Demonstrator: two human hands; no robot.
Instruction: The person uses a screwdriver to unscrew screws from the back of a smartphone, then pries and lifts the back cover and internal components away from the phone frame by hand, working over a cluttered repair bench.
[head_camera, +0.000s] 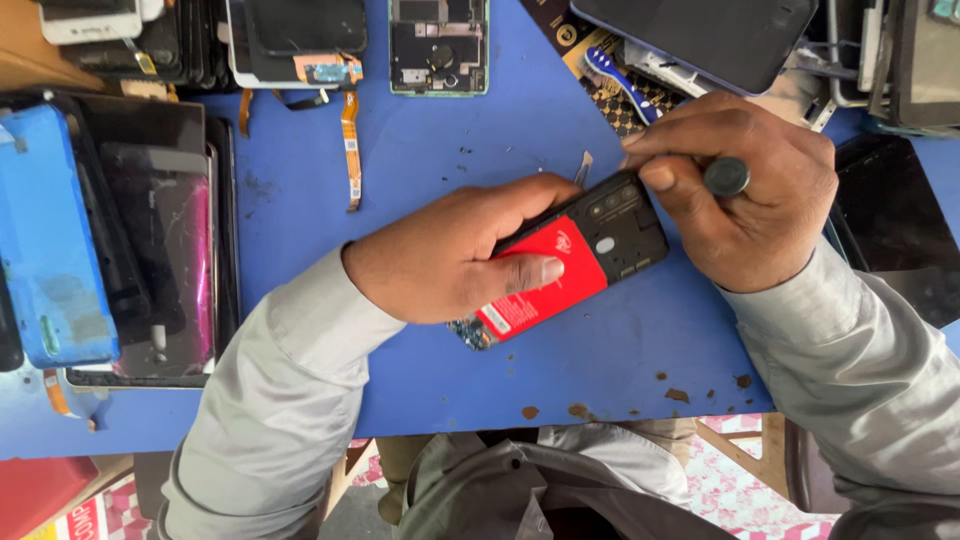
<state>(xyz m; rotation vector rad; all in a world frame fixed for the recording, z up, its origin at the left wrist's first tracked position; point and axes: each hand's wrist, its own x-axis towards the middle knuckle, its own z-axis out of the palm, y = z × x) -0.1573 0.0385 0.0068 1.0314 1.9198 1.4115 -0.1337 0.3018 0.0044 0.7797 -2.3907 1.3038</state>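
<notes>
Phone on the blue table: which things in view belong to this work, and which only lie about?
In use: opened phone, red battery, left hand, right hand, tool.
Lying about: blue phone cover, cracked screen, bare phone frame, flex cable.

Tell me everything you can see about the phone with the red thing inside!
The phone lies tilted on the blue table, its back cover off. A red battery fills the middle; the top end is black plastic with a camera strip and small holes. The bottom end looks broken, with circuitry showing. The left hand pins it down, thumb on the battery. The right hand presses a dark-handled tool at its top corner.
</notes>
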